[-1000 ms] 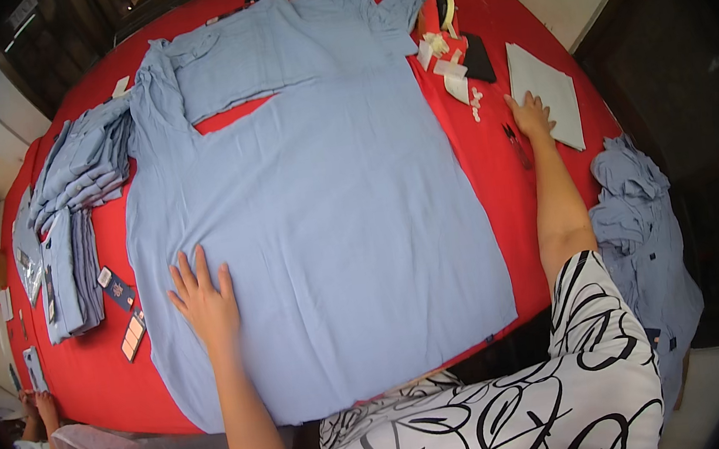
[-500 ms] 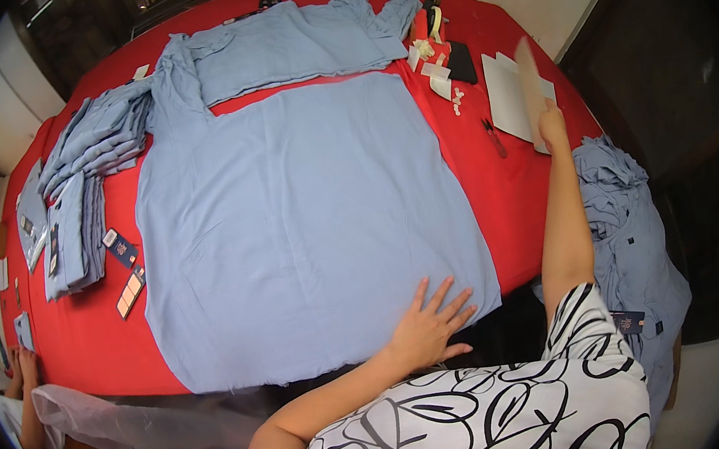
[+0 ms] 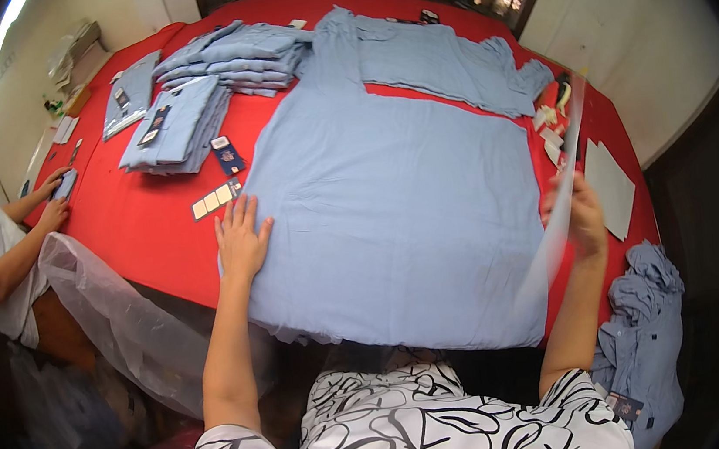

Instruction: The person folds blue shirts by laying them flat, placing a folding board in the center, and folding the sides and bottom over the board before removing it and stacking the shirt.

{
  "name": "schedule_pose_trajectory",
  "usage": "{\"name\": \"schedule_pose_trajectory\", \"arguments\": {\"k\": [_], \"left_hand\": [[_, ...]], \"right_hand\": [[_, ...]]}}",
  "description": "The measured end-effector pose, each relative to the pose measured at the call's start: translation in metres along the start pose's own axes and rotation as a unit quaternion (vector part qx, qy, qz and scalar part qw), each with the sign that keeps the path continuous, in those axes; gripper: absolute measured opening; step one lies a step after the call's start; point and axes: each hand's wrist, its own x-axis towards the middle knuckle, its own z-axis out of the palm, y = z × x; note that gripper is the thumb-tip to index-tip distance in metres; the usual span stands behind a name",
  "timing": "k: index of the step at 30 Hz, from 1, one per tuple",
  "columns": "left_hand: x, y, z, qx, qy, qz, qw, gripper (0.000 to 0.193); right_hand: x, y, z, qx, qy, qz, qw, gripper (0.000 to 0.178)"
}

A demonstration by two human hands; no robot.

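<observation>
A light blue shirt lies spread flat before me, its lower edge along the near side of the red-covered table. My left hand rests palm down on the shirt's left edge, fingers stretched out. Over the right edge, my right hand grips a stiff pale sheet, tilted and blurred by motion. Its lower end overlaps the shirt's lower right in the view; whether it touches the cloth I cannot tell. Beside my left hand lie a dark blue tag and a card with pale panels.
Folded blue shirts are stacked at the left, another shirt lies at the back. White sheets sit at the right above hanging blue garments. Clear plastic hangs near left. Another person's hands hold a small flat item.
My left hand has gone from the shirt's lower right to its left edge. The right hand has brought the sheet from the table's right side toward the shirt. The view has swung left.
</observation>
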Motion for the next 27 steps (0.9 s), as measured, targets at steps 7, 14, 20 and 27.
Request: {"name": "schedule_pose_trajectory", "arguments": {"k": [7,14,20,27], "left_hand": [[0.111,-0.031,0.040,-0.183,-0.046,-0.094,0.978,0.035],[0.198,-0.059,0.111,-0.455,-0.228,-0.203,0.837,0.038],[0.197,-0.093,0.105,-0.404,-0.179,-0.253,0.861,0.026],[0.188,-0.106,0.081,-0.276,-0.184,-0.250,0.910,0.041]], "right_hand": [[0.083,0.161,0.085,-0.522,-0.016,-0.028,0.852,0.024],[0.074,0.185,0.150,-0.615,0.105,-0.188,0.758,0.023],[0.076,0.182,0.153,-0.611,0.103,-0.163,0.768,0.021],[0.105,0.152,0.173,-0.466,0.068,-0.007,0.882,0.021]]}}
